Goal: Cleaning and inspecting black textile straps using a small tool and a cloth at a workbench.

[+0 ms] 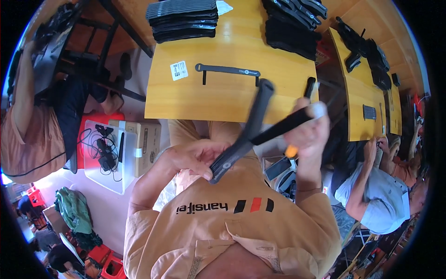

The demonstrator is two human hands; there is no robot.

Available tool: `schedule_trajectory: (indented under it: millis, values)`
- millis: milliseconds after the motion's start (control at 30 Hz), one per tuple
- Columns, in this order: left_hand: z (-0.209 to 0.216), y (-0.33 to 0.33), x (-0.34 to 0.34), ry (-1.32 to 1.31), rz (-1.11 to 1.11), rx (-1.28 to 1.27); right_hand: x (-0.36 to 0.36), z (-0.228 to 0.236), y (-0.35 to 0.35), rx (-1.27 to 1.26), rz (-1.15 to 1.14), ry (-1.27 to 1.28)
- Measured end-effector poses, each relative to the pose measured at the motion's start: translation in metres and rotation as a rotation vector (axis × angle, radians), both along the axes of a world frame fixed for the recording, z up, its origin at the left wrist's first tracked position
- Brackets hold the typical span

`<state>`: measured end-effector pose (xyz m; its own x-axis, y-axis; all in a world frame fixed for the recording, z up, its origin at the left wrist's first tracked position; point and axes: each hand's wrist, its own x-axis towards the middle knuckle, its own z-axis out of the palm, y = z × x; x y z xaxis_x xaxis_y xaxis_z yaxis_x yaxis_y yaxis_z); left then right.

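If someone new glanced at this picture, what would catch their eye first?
Probably the forked black strap in front of the person's chest, with the left hand gripping its lower end and the blurred right hand holding its side branch. Next, the yellow wooden table beyond, with one stack of black straps at its far left and a dark pile at its far right.

Hands (305, 136) — right one blurred, held strap (242, 138) smeared at tip, right pile (291, 39) cropped above
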<state>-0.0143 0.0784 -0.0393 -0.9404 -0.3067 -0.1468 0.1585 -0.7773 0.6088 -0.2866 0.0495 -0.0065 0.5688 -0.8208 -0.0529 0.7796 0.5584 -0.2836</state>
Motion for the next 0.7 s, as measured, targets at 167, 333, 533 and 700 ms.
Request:
schedule_trajectory:
  millis: [167, 333, 533, 700]
  values:
    - [-0.026, 0.012, 0.019, -0.031, -0.095, -0.138, -0.069, 0.033, -0.046, -0.325, -0.331, -0.148]
    - [-0.041, 0.026, 0.097, -0.406, -0.299, -0.318, -0.162, 0.078, -0.101, -0.478, -0.677, -0.070]
    - [-0.046, 0.026, 0.115, -0.441, 0.593, -0.148, -0.084, 0.070, -0.070, -0.539, -0.816, 0.993]
    - [-0.070, -0.005, 0.095, -0.618, 0.963, -0.113, -0.040, 0.066, -0.057, -1.384, -0.713, 2.204]
